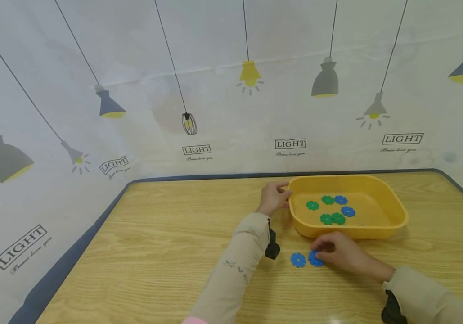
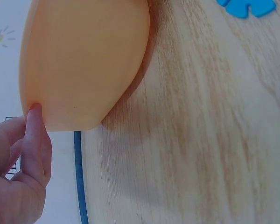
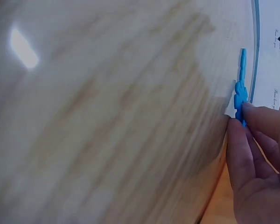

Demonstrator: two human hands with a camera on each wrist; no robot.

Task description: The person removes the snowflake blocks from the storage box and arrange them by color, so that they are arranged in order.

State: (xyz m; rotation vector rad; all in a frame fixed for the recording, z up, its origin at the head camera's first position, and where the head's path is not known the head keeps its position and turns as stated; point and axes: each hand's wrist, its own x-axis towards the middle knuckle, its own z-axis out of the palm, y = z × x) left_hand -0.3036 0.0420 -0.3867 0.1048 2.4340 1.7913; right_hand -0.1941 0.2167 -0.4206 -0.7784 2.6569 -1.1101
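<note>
My left hand grips the left rim of a yellow plastic basin, its fingertips against the outer wall in the left wrist view. Just in front of the basin, my right hand pinches a blue flower-shaped disc between thumb and fingers, low over the table. The right wrist view shows this pinched disc nearly edge-on. A second blue flower-shaped disc lies flat on the wood to its left. Inside the basin lie several green discs and blue discs of the same shape.
The wooden table has a dark edge band along its back. Behind and beside it hangs a pale wall covering printed with lamps and lettering. Both sleeved wrists carry dark straps.
</note>
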